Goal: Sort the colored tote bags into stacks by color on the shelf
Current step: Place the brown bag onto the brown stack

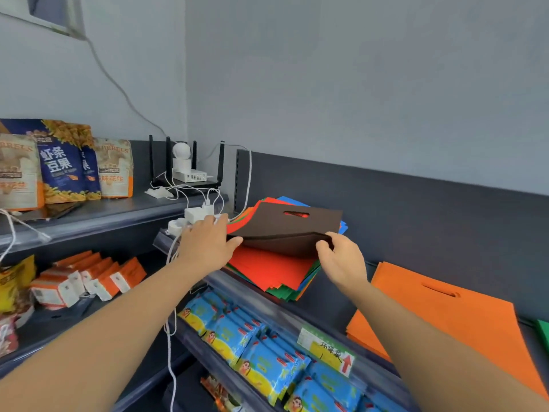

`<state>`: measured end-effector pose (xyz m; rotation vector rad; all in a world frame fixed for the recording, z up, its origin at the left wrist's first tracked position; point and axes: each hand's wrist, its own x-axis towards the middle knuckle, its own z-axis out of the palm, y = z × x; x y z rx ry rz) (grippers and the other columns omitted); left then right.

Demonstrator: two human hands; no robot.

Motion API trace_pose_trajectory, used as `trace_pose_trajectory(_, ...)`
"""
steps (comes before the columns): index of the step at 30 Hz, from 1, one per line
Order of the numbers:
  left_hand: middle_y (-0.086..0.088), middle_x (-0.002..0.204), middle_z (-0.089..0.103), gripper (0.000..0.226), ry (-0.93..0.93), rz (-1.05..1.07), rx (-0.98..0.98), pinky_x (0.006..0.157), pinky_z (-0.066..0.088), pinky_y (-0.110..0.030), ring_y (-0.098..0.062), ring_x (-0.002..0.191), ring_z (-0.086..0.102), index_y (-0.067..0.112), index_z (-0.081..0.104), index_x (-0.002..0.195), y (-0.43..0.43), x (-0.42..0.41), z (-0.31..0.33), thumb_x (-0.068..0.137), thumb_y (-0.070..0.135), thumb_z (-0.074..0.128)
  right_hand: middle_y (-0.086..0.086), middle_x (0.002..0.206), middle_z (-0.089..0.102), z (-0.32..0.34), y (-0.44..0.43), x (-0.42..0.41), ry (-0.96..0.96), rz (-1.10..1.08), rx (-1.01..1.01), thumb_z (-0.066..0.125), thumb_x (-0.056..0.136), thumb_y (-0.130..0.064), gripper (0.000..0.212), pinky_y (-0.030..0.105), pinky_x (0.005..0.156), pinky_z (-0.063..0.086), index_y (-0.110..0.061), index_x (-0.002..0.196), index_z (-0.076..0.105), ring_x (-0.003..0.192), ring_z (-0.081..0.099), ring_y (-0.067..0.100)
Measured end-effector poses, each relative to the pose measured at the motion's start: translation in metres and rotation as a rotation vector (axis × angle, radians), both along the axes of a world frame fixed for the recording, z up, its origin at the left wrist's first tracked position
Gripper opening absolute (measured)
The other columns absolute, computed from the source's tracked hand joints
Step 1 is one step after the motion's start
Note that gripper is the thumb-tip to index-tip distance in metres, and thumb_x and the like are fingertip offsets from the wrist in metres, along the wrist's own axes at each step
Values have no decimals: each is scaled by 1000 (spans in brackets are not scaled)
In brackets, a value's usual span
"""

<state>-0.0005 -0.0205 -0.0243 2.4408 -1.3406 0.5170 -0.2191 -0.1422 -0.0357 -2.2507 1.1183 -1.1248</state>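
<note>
Snack packets point(267, 361) fill the lower rack nearest the lens. On the shelf point(386, 379) above, an orange stack point(439, 319) is already begun; the mixed pile point(276, 272) remains largely unsorted. A brown bag point(285, 230) is gripped by the right hand point(341, 260) and lifted off it, steadied by the left hand point(208, 242).

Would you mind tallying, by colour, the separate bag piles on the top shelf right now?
Mixed pile, brown bag on top over red bag, both hands lifting the brown one: 1
Orange pile: 1
Green pile, only its edge in view: 1
Total: 3 piles
</note>
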Motion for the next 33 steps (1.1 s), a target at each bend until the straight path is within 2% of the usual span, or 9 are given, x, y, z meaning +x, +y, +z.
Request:
trace_pose_trajectory(4, -10, 116, 61, 64, 224, -53, -46, 81, 42, -36, -30, 110, 56, 14, 48, 127, -16, -10, -1, 86, 64, 50, 13, 70, 38, 2, -8, -19, -254, -64, 347, 46, 85, -16, 20, 34, 61, 34, -6, 68, 41, 63, 39, 24)
trace_pose_trajectory(7, -4, 113, 64, 73, 425, -148, -93, 85, 47, -34, -24, 106, 59, 18, 57, 121, -25, -15, -2, 74, 74, 51, 16, 105, 48, 3, -11, -30, -464, -73, 770, 44, 93, -24, 28, 44, 87, 50, -5, 110, 55, 104, 54, 33)
trace_pose_trajectory(9, 0, 119, 64, 91, 597, -169, -113, 94, 48, -38, -21, 110, 58, 22, 59, 123, -29, -15, -4, 58, 85, 48, 12, 111, 51, 2, -14, -36, -626, 10, 980, 39, 96, -33, 34, 44, 84, 52, -9, 114, 54, 103, 56, 34)
trace_pose_trajectory(12, -3, 121, 62, 78, 827, -153, -182, 95, 45, -35, -23, 113, 56, 13, 62, 120, -35, -16, -4, 69, 74, 62, 19, 112, 57, -1, -24, -34, -836, 90, 1142, 40, 98, -47, 51, 41, 65, 53, 0, 116, 52, 97, 61, 35)
trace_pose_trajectory(16, -6, 141, 47, 73, 1085, -134, -310, 89, 40, -34, -27, 125, 46, 7, 44, 138, -45, -22, -5, 86, 56, 59, 15, 95, 65, -4, -25, -23, -654, 11, 1097, 40, 100, -14, 24, 19, 37, 46, -5, 119, 51, 59, 68, 24)
trace_pose_trajectory(19, -9, 145, 43, 59, 1094, -66, -332, 97, 36, -36, -30, 129, 42, 4, 41, 140, -49, -19, -7, 96, 43, 51, 10, 77, 66, -6, -21, -22, -458, -50, 1097, 36, 98, -10, 21, 13, 32, 34, -9, 106, 55, 33, 55, 14)
trace_pose_trajectory(23, -11, 143, 44, 47, 1083, -11, -366, 98, 37, -35, -31, 129, 44, 2, 42, 138, -51, -18, -8, 99, 28, 48, 8, 66, 62, -5, -14, -28, -342, -69, 992, 33, 94, -4, 21, 13, 36, 26, -10, 87, 52, 29, 46, 12)
trace_pose_trajectory(27, -10, 145, 40, 46, 1103, -24, -389, 90, 38, -38, -28, 123, 43, 5, 38, 140, -54, -28, -8, 99, 24, 48, 6, 89, 61, -3, -10, -33, -267, -48, 758, 27, 89, -3, 43, 14, 34, 22, -18, 123, 49, 33, 44, 14)
trace_pose_trajectory(33, -15, 151, 34, 52, 1017, -67, -325, 108, 29, -38, -32, 138, 33, -1, 35, 143, -48, -36, -7, 101, 27, 45, -3, 90, 59, 14, 13, -48, -420, 29, 576, 29, 99, -10, 31, 21, 41, 31, -26, 115, 52, 43, 46, 13)
